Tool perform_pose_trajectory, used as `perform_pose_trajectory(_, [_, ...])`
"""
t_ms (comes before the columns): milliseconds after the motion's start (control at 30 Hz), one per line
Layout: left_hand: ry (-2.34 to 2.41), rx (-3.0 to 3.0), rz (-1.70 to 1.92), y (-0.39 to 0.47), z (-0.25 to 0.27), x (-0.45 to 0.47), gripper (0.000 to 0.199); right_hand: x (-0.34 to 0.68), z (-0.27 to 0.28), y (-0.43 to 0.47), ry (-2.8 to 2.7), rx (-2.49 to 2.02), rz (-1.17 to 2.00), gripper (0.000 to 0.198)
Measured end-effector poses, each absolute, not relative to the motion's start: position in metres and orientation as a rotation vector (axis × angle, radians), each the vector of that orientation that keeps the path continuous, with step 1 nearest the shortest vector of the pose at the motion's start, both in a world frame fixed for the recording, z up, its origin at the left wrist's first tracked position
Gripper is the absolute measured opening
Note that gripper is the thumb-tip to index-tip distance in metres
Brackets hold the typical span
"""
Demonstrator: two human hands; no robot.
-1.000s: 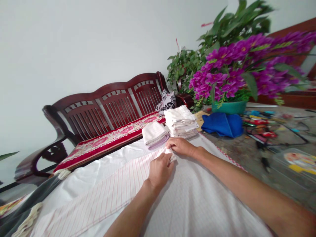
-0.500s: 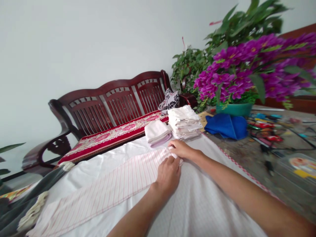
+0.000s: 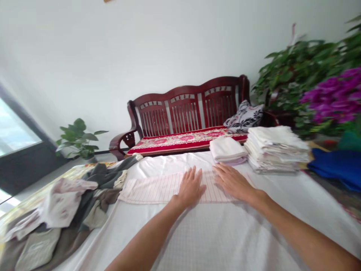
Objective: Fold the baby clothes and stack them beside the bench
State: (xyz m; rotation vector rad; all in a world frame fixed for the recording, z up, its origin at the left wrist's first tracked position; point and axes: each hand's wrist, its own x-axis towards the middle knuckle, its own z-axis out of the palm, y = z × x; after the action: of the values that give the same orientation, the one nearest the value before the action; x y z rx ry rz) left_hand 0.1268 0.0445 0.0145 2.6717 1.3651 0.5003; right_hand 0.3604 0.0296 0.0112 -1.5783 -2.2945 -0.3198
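Observation:
A long strip of pink-striped white cloth (image 3: 158, 190) lies flat across the white sheet (image 3: 197, 233). My left hand (image 3: 191, 187) rests palm down on the middle of the strip, fingers spread. Nearer its right end, my right hand (image 3: 231, 181) also lies flat with fingers stretched out, and it covers part of the cloth. Just beyond my right hand sits a small folded stack of white and lilac cloth (image 3: 228, 149). Beside that, to the right, stands a taller pile of folded white cloths (image 3: 278, 148).
Loose clothes (image 3: 64, 207) lie heaped at the left. Behind the sheet stands a dark wooden bench (image 3: 184, 113) with a red floral cover and a patterned cushion (image 3: 245, 116). At the right are a blue cloth (image 3: 335, 165) and purple flowers (image 3: 335, 96).
The view has swung left. My hands, earlier pinching together at the strip's right end, have parted and now lie flat on it.

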Motion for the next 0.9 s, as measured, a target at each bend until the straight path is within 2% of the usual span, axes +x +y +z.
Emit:
perform_pose_trajectory(200, [1.552, 2.652, 0.267, 0.033, 0.001, 0.073, 0.07, 0.378, -0.05, 0.05, -2.353, -1.616, -0.404, 0.059])
perform_pose_trajectory(400, [1.908, 2.551, 0.235, 0.026, -0.005, -0.006, 0.063, 0.389, -0.057, 0.054, -2.351, -1.609, -0.421, 0.06])
perform_pose_trajectory(500, [2.044, 2.464, 0.337, 0.026, -0.006, -0.055, 0.055, 0.386, -0.056, 0.054, -2.308, -1.612, -0.424, 0.06])
perform_pose_trajectory(633, [1.99, 2.283, 0.649, 0.03, 0.006, -0.118, 0.039, 0.386, -0.051, 0.053, -2.313, -1.557, -0.401, 0.057])
perform_pose_trajectory(700, [2.159, 2.082, 0.757, 0.033, 0.018, -0.144, 0.034, 0.387, -0.049, 0.053, -2.326, -1.514, -0.384, 0.054])
perform_pose_trajectory(800, [2.45, 1.886, 0.602, 0.037, 0.034, -0.169, 0.031, 0.387, -0.047, 0.053, -2.305, -1.502, -0.365, 0.053])
perform_pose_trajectory(900, [2.527, 1.84, 0.356, 0.041, 0.043, -0.179, 0.037, 0.386, -0.046, 0.054, -2.27, -1.541, -0.343, 0.056])
